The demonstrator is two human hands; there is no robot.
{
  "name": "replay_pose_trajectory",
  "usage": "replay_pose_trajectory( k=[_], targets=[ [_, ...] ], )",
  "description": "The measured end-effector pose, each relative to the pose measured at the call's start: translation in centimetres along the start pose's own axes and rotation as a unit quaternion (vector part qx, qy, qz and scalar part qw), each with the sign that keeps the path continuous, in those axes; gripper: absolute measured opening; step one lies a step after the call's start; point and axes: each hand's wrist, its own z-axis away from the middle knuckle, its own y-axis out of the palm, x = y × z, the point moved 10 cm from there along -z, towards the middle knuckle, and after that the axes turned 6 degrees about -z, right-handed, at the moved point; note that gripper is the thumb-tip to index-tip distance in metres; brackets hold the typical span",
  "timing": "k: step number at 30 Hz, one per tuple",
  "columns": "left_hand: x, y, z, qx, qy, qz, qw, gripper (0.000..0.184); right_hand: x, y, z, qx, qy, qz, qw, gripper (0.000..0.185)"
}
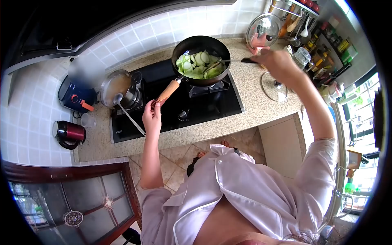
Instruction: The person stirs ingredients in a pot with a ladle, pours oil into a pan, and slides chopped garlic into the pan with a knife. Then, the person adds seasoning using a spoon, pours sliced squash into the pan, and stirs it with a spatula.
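Observation:
A dark wok with a wooden handle stands on the right burner of the black gas stove. Pale green vegetable slices lie inside it. My left hand is closed around the end of the wok's wooden handle. Above the counter to the right of the wok, my right hand grips the dark handle of a spatula. The spatula's metal shaft reaches over the wok's rim, and its tip is among the slices.
On the left burner sits a steel pot of brownish liquid, with a ladle leaning across it. A glass lid lies on the right counter; another lid leans on the wall. A red kettle and a blue appliance stand left.

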Motion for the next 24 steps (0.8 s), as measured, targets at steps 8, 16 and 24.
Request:
replay_pose_trajectory(
  k=[8,16,24],
  targets=[
    [-0.4,-0.1,0.2,-0.021,0.003,-0.014,1.000,0.028,4.0,7.2,-4.1,0.186,-0.037,0.156,0.969,0.016],
    [-0.5,-0.4,0.6,-0.026,-0.018,-0.036,0.999,0.030,-4.5,2.3,-7.3,0.064,0.101,-0.094,0.988,0.018],
    [-0.5,-0.2,0.9,-0.048,-0.041,-0.037,0.997,0.027,-10.0,8.1,-14.6,0.138,0.133,-0.059,0.980,0.021]
  ],
)
